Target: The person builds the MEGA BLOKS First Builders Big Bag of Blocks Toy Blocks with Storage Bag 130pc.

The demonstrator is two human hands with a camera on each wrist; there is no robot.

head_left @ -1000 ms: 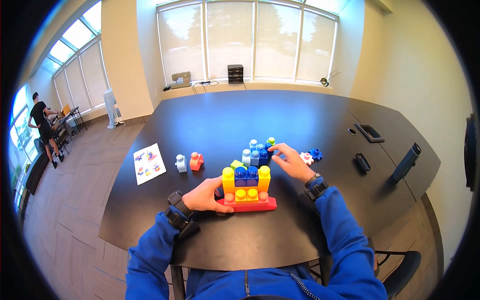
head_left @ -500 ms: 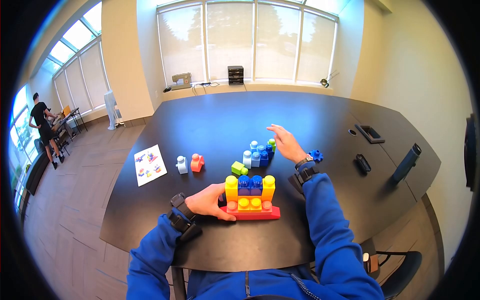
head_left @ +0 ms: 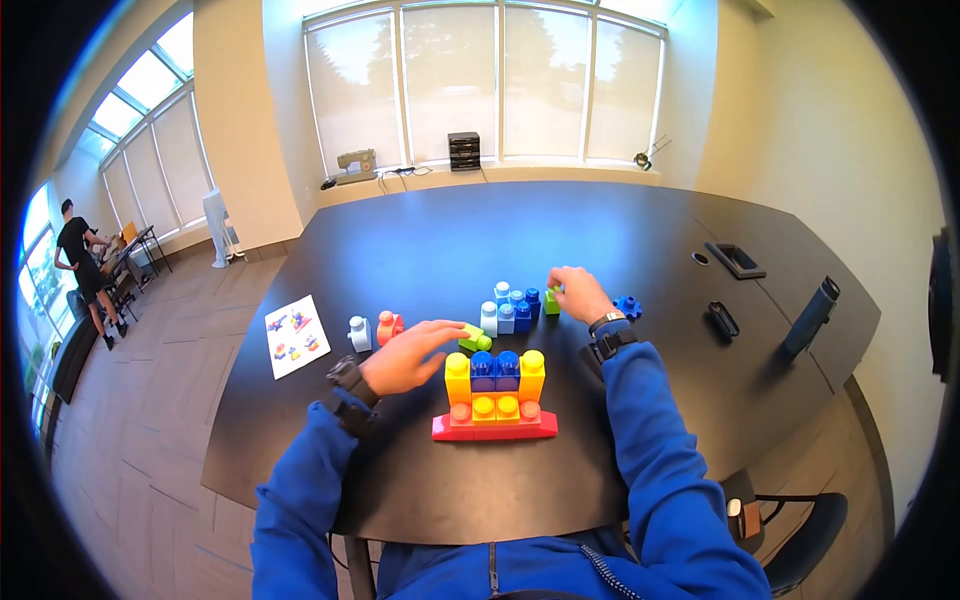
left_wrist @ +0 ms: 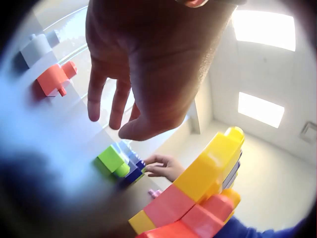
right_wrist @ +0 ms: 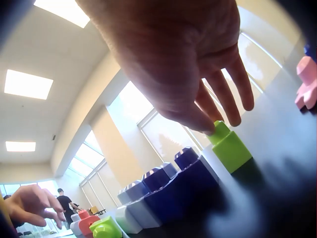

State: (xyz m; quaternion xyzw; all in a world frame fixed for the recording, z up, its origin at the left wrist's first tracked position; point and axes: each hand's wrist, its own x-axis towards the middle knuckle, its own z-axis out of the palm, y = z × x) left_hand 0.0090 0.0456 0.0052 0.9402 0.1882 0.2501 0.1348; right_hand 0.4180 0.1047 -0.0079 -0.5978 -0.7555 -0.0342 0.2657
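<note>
My right hand pinches the stud of an upright green toy block between thumb and fingers, just right of a cluster of blue building blocks. Above the table, my left hand has its fingers extended and holds nothing. Its fingertips are near a second green block lying on its side. Closest to me stands a built block structure, with a red base, orange and yellow blocks, and blue ones between two yellow columns. Neither hand touches it.
A light grey block and a coral-red block stand to the left, near a picture sheet. Right of my right hand are a blue gear-shaped piece and a pink one. Farther right stand a black case and a dark bottle.
My left hand has let go of the block structure and moved up and away. My right hand has come down onto the upright green block, which now stands apart from the blue cluster.
</note>
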